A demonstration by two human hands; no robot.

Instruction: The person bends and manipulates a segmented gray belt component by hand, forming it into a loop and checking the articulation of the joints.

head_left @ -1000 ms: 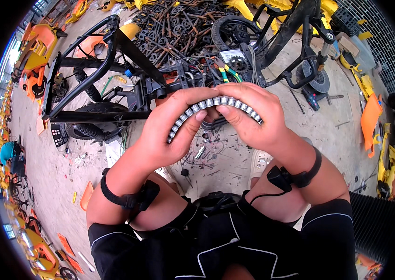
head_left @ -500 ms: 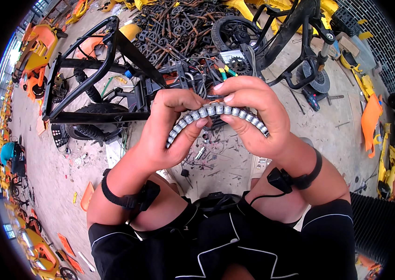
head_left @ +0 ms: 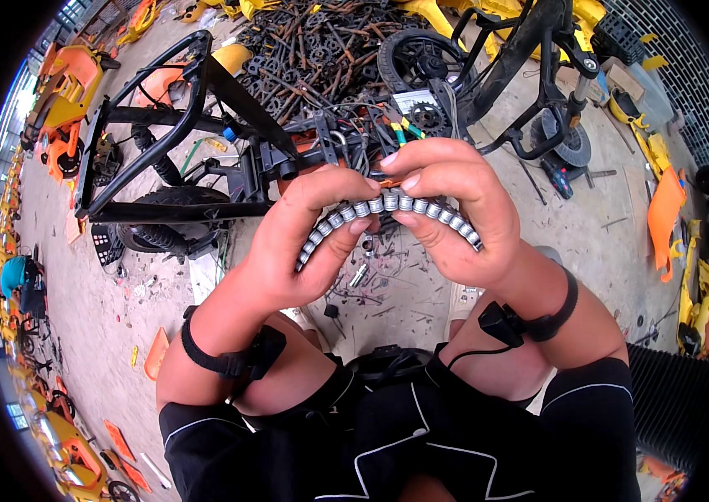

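Between my two hands a short silver roller chain (head_left: 390, 202) bows upward into an arch, its small rounded links side by side. My left hand (head_left: 287, 226) is closed on the left half, thumb below and index finger above, near the arch's top. On the right half my right hand (head_left: 480, 209) pinches the chain between its thumb underneath and its fingers above. Both chain ends rest against my palms. A small orange bit (head_left: 386, 183) shows just above the middle links; what it belongs to is unclear. Below the chain, a small metal cylinder (head_left: 359, 275) lies on the floor.
A black vehicle frame (head_left: 191, 117) with a tyre stands at the left, another frame (head_left: 539, 75) at the right. Beyond my hands are green-and-yellow-handled pliers (head_left: 406, 127) and a heap of rusty crank parts (head_left: 313, 58). A power drill (head_left: 557, 177) lies at the right.
The middle of the chain has dipped slightly. My left index finger has straightened along its top, and my left hand has shifted a little. The right hand keeps nearly the same grip.
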